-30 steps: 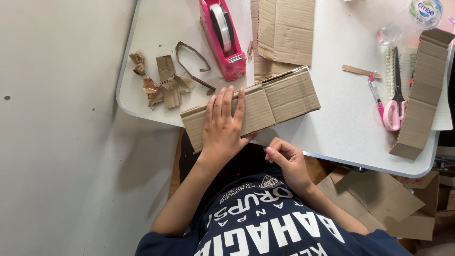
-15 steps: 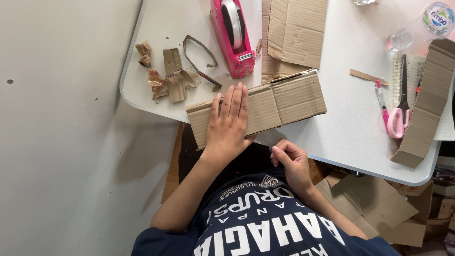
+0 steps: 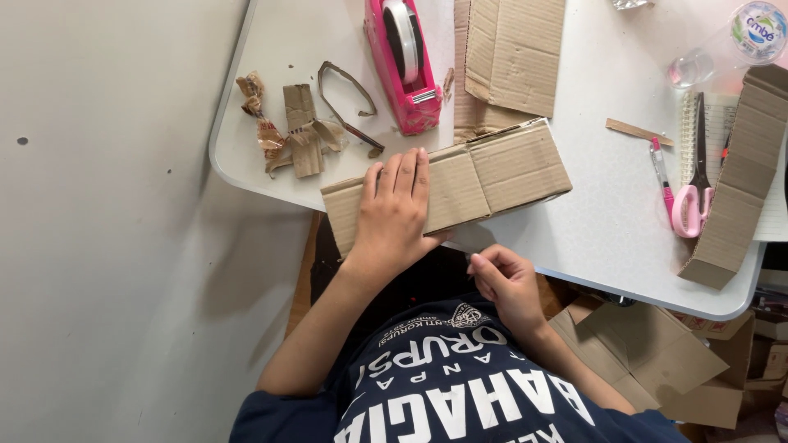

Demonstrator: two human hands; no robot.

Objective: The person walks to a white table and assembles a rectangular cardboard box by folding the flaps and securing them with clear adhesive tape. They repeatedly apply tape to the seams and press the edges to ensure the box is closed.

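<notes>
**Flat hand on a long cardboard box at the table's near edge**

The cardboard box [image 3: 484,176] lies on the white table [image 3: 607,221] with its long axis running left to right, the right end tilted slightly away from the person. It is plain brown corrugated board, a seam crossing its top near the middle — its near left part overhangs the table edge. The left hand [image 3: 394,213] rests on the box's left half, fingers straight and together, palm down, gripping nothing. The right hand [image 3: 505,283] sits below the table edge, fingers curled inward; I cannot tell whether it holds anything. Behind the box stands a pink tape dispenser [image 3: 404,66].
</notes>
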